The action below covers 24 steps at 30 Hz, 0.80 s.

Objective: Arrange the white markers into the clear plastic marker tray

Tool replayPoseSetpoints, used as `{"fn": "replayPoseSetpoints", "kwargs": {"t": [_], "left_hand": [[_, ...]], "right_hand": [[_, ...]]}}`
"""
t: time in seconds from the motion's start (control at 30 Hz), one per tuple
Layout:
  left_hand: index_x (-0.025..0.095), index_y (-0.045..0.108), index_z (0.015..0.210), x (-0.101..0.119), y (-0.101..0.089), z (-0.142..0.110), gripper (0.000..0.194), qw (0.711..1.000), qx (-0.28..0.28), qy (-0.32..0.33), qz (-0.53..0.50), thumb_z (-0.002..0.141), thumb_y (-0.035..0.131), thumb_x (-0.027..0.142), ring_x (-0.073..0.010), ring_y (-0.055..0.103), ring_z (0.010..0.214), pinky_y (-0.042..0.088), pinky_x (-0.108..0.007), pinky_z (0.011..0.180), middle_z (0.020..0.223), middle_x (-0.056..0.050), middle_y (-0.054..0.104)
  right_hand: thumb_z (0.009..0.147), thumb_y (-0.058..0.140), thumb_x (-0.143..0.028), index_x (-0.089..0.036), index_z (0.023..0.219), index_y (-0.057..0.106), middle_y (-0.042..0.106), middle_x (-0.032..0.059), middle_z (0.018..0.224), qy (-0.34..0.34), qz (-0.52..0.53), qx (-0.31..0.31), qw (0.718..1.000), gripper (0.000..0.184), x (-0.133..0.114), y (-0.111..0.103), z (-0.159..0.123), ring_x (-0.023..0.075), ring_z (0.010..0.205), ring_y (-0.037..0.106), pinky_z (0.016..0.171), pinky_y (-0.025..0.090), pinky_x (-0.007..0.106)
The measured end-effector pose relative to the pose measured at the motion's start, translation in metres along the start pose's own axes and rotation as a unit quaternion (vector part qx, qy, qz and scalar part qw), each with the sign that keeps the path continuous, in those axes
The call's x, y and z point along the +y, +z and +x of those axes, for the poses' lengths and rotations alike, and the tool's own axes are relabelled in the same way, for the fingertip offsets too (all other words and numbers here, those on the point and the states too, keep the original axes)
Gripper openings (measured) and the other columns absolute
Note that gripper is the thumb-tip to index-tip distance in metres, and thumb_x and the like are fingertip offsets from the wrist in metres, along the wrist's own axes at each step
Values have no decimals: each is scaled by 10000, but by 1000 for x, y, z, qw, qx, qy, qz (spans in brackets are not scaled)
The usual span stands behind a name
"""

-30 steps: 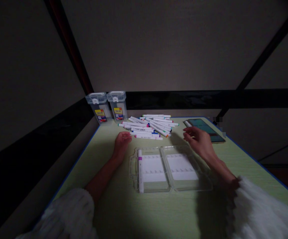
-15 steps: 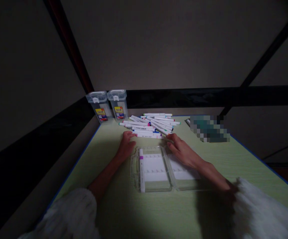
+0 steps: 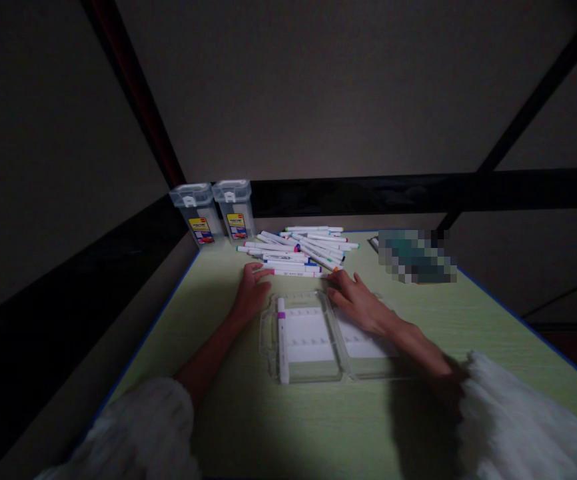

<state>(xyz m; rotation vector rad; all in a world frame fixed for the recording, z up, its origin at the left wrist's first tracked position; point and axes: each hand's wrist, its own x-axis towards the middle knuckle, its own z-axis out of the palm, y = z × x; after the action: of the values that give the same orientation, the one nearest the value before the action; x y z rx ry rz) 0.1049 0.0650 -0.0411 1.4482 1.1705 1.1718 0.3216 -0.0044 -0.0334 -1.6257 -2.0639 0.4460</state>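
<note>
A pile of white markers (image 3: 301, 250) with coloured caps lies at the far middle of the green table (image 3: 248, 413). In front of it an open clear plastic case (image 3: 313, 337) lies flat, with one purple-banded marker (image 3: 281, 340) in its left half. My left hand (image 3: 252, 288) rests flat on the table, fingers stretched to the nearest marker in the pile. My right hand (image 3: 356, 300) reaches over the case's right half, its fingertips at the pile's near edge. Whether it grips a marker I cannot make out.
Two clear lidded boxes (image 3: 213, 212) with yellow labels stand at the far left corner. A blurred dark flat object (image 3: 416, 257) lies at the far right. A dark rail (image 3: 418, 190) runs behind the table. The table has a blue edge.
My right hand swept left from beside the dark flat object to the near edge of the marker pile. My left hand slid forward to the pile.
</note>
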Motion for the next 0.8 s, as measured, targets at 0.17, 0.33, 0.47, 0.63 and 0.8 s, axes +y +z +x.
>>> {"fn": "replayPoseSetpoints", "kwargs": {"t": [0.17, 0.33, 0.47, 0.63, 0.8], "left_hand": [[173, 462, 833, 3, 0, -2, 317, 1000, 8, -7, -13, 547, 528, 53, -87, 460, 533, 317, -233, 488, 877, -22, 583], [179, 438, 813, 3, -1, -2, 287, 1000, 24, 6, -16, 573, 529, 50, -102, 521, 588, 373, -226, 524, 845, -20, 610], [174, 416, 797, 2, -2, 1, 276, 998, 23, 8, -60, 592, 564, 63, -129, 594, 717, 442, -252, 654, 804, -27, 620], [145, 499, 807, 1, -2, -1, 289, 998, 41, 12, -50, 559, 634, 82, -132, 605, 718, 473, -250, 659, 821, -50, 627], [116, 569, 739, 3, -3, -4, 208, 998, 58, 14, -1, 549, 652, 129, -124, 601, 673, 478, -241, 650, 801, -51, 627]], "right_hand": [[844, 310, -299, -183, 1007, 360, 556, 101, 1098, 0, 13, 3, 1000, 206, -5, -2, -4, 229, 1052, 493, 989, 121, 508], [819, 339, -281, -186, 1013, 366, 558, 97, 1074, -8, 28, 36, 999, 218, -7, -3, -6, 239, 1032, 497, 974, 175, 500], [806, 358, -293, -168, 1047, 371, 526, 124, 1122, -21, 62, 59, 996, 271, -10, -5, -7, 254, 1054, 475, 917, 293, 476], [812, 387, -320, -169, 1115, 372, 484, 139, 1192, -15, 97, 77, 992, 339, -16, -10, -11, 268, 1077, 462, 844, 383, 433], [822, 411, -331, -189, 1154, 361, 462, 128, 1231, -37, 118, 76, 989, 365, -19, -12, -14, 271, 1113, 443, 852, 395, 437]]}}
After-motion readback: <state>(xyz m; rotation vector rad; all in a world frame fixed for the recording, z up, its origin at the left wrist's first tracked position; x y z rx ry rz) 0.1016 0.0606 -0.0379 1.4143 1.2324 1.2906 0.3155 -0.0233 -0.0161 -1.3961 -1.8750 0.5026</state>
